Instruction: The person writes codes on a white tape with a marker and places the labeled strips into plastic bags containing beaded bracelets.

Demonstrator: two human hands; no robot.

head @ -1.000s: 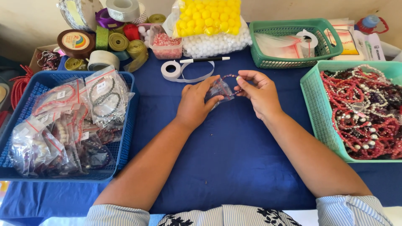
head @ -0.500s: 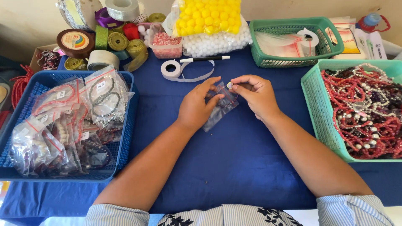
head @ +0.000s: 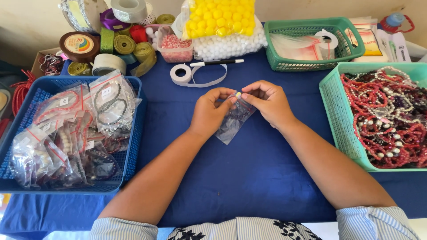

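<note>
Both hands have drawn closer together than half a second earlier, and the small clear bag [head: 234,119] now hangs lower and straighter at centre frame, its dark beads gathered below the fingers. The left hand [head: 212,111] and right hand [head: 266,100] meet just above mid-frame, fingertips nearly touching, each pinching the bag's top edge; the bag dangles from that edge between the two hands and rests on the blue cloth [head: 249,178] below them. Open cloth spreads across the lower centre of the frame between the forearms and on toward the near table edge. At left, a blue basket [head: 133,146] of bagged bracelets lies well apart from the left forearm. At right, a teal basket [head: 340,129] heaped with red and dark bead strings sits near the right forearm. Above the hands lie a white tape roll [head: 181,73] and a black pen [head: 217,62]. Behind these, along the top of the frame, stand ribbon spools [head: 113,42], a sack of yellow balls [head: 220,18] and a green basket [head: 307,64].
</note>
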